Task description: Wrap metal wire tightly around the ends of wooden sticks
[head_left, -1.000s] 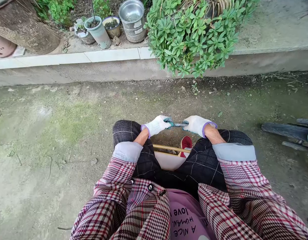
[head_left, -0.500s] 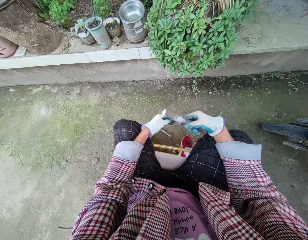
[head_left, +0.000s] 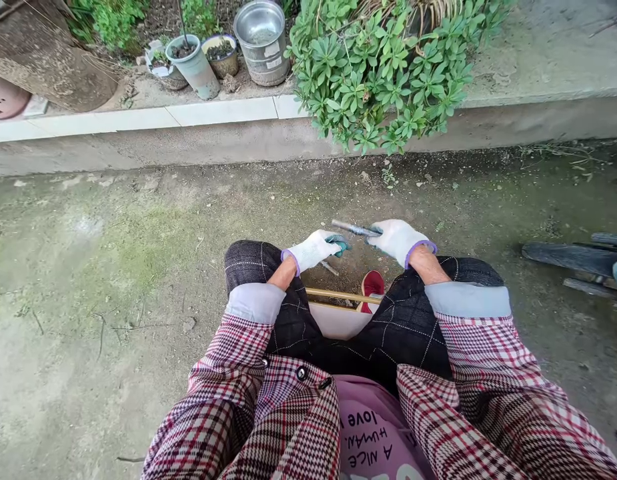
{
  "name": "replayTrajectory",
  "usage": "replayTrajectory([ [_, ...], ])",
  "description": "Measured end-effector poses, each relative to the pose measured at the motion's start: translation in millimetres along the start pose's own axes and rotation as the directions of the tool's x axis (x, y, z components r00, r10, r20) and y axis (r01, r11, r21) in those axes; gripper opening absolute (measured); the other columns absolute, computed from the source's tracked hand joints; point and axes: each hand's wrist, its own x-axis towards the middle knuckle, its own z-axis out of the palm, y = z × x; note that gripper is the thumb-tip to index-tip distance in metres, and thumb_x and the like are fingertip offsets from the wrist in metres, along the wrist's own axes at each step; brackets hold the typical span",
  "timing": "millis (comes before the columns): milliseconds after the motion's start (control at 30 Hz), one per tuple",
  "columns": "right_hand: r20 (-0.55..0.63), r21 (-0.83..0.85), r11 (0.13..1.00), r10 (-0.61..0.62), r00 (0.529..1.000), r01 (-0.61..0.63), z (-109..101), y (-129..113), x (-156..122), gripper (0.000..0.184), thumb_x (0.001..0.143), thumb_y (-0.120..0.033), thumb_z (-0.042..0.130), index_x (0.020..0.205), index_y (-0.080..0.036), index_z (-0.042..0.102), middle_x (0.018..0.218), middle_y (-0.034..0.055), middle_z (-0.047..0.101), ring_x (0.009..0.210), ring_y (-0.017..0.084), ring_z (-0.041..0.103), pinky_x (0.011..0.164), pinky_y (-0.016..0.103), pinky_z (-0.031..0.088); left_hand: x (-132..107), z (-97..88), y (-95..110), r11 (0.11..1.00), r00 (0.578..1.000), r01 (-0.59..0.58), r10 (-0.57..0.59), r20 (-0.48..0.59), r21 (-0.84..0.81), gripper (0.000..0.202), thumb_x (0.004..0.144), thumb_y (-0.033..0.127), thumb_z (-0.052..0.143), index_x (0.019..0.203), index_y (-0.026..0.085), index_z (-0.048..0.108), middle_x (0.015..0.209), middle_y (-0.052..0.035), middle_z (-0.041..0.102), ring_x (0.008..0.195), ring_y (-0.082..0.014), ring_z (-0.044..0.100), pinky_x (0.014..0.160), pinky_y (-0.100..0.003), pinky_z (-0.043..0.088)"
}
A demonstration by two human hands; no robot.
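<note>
I sit with my knees apart over bare ground, both hands in white gloves with teal palms. My right hand grips one end of a thin grey metal rod, which points left and slightly away from me. My left hand rests on my left knee, fingers curled, a short gap from the rod's free end. Nothing shows in it. A small metal piece lies on the soil between my knees.
A red shoe and a yellow stick lie between my legs. Ahead runs a concrete kerb with a leafy shrub, plant pots and a metal bucket. Dark planks lie at the right.
Both hands held the rod a second ago. The right hand lifted and turned it, and the left hand has let go and dropped back to the knee.
</note>
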Motion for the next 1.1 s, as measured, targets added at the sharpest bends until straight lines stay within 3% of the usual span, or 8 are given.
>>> replayTrajectory([
  [167,-0.016,0.624,0.778,0.104,0.994,-0.071,-3,-8,-9,0.017,0.086,-0.036,0.074,0.09,-0.02,0.07,0.064,-0.0031,0.059,0.052,0.013,0.051,0.047,0.025,0.044,1,1.0,-2,0.99,0.999,-0.017,0.024,0.049,-0.14,0.024,0.081,0.011,0.061,0.094,0.011,0.082,0.088,-0.0063,0.079,0.072,-0.0127,0.068,0.076,-0.026,0.057],
  [300,0.096,0.778,0.625,-0.027,0.995,-0.059,-5,-11,-19,0.029,0.075,-0.039,0.087,0.091,-0.019,0.073,0.064,-0.0025,0.061,0.048,0.01,0.049,0.041,0.024,0.043,11,-3.2,-16,0.998,0.997,-0.04,0.037,-0.064,-0.047,0.02,0.081,0.011,0.062,0.089,0.014,0.081,0.086,-0.0048,0.079,0.077,-0.0155,0.069,0.084,-0.03,0.059],
  [467,0.338,0.623,0.782,-0.288,0.896,0.016,-6,-9,-25,0.032,0.071,-0.047,0.084,0.082,-0.019,0.072,0.062,-0.0031,0.061,0.049,0.01,0.051,0.044,0.023,0.043,13,-8.0,-20,0.998,0.993,-0.061,0.064,-0.103,0.029,0.019,0.079,0.013,0.065,0.089,0.016,0.081,0.093,-0.0055,0.081,0.085,-0.0187,0.071,0.089,-0.032,0.058],
  [600,0.435,0.334,0.938,-0.244,0.866,0.096,5,-8,-18,0.024,0.074,-0.043,0.078,0.074,-0.021,0.07,0.058,-0.0043,0.059,0.051,0.011,0.051,0.047,0.024,0.037,7,-9.7,-10,0.982,0.995,-0.068,0.081,-0.066,0.174,0.019,0.081,0.018,0.066,0.089,0.013,0.082,0.091,-0.0033,0.081,0.086,-0.018,0.069,0.091,-0.03,0.054],
  [733,0.233,-0.029,0.998,-0.055,0.971,0.063,13,-6,-5,0.013,0.076,-0.033,0.078,0.071,-0.022,0.072,0.063,0.001,0.067,0.06,0.016,0.058,0.055,0.028,0.038,3,-5.8,-2,0.988,0.999,-0.037,0.043,-0.034,0.153,0.017,0.077,0.014,0.067,0.085,0.013,0.082,0.079,-0.0008,0.077,0.075,-0.0145,0.065,0.079,-0.026,0.053],
  [867,0.079,-0.086,0.996,-0.002,0.997,0.009,7,-3,3,0.018,0.087,-0.036,0.068,0.089,-0.021,0.077,0.081,0.0076,0.076,0.073,0.021,0.065,0.064,0.031,0.043,1,-1.0,0,0.999,0.999,-0.008,0.01,0.044,-0.051,0.026,0.078,0.01,0.062,0.092,0.013,0.084,0.082,-0.003,0.078,0.072,-0.0127,0.067,0.074,-0.024,0.054],
  [1000,-0.081,0.255,0.967,0.009,0.997,0.012,2,-2,0,0.019,0.087,-0.038,0.07,0.087,-0.019,0.073,0.072,0.0019,0.067,0.063,0.016,0.058,0.058,0.028,0.043,3,-0.9,-6,0.984,0.999,-0.001,0.01,0.051,-0.176,0.032,0.077,0.007,0.06,0.098,0.013,0.084,0.094,-0.0068,0.081,0.078,-0.0124,0.072,0.074,-0.022,0.056],
  [1100,-0.065,0.67,0.742,0.042,0.997,0.013,0,-3,-7,0.023,0.082,-0.041,0.078,0.086,-0.02,0.07,0.065,-0.0021,0.06,0.052,0.012,0.049,0.047,0.025,0.042,7,-2.9,-12,0.983,0.998,0.022,-0.012,0.057,-0.184,0.026,0.077,0.009,0.064,0.095,0.013,0.082,0.097,-0.0076,0.081,0.078,-0.013,0.071,0.071,-0.023,0.056],
])
